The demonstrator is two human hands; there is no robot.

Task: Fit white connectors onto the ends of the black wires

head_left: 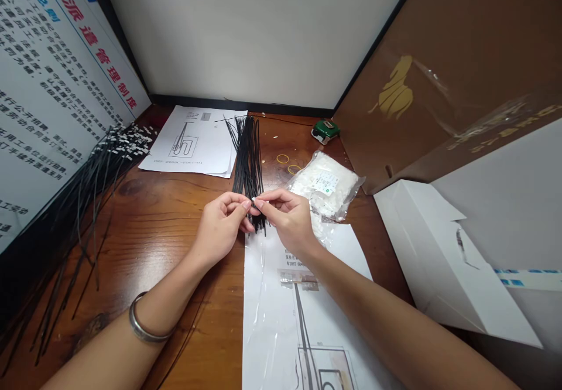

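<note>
My left hand point(222, 226) and my right hand point(290, 219) meet fingertip to fingertip over the near end of a bundle of black wires point(248, 156). Between the pinched fingers shows a tiny white connector point(253, 201), held by my right thumb and finger. A thin black wire point(193, 325) trails from under my left hand toward the lower left; its end at my fingertips is hidden. Just beyond my right hand lies a clear bag of small white parts point(322, 185). Beneath my wrists is a printed drawing sheet point(267, 320).
At left, a pile of black wires with white ends point(125, 141) leans by a printed board point(52, 74). Another drawing sheet point(219, 150), a green tape measure point(325, 132) and yellow rubber bands point(283, 158) lie farther back. Brown cardboard point(461, 56) and a white box point(421, 226) border the right.
</note>
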